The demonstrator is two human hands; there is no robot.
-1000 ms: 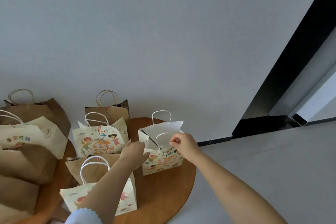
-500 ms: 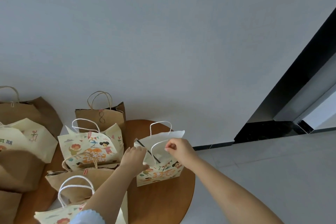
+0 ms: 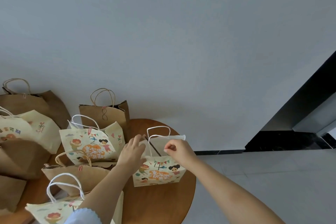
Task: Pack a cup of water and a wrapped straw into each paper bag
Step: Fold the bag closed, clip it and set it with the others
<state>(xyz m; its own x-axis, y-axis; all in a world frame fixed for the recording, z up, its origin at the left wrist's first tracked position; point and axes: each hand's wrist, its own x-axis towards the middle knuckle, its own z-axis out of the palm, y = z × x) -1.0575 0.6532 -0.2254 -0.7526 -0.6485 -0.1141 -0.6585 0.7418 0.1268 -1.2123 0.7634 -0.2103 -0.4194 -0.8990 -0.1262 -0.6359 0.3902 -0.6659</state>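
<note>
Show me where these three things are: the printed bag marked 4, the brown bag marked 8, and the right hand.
printed bag marked 4 [image 3: 160,174]: head view, on its printed front.
brown bag marked 8 [image 3: 101,116]: head view, on its front.
right hand [image 3: 179,149]: head view, on its back.
</note>
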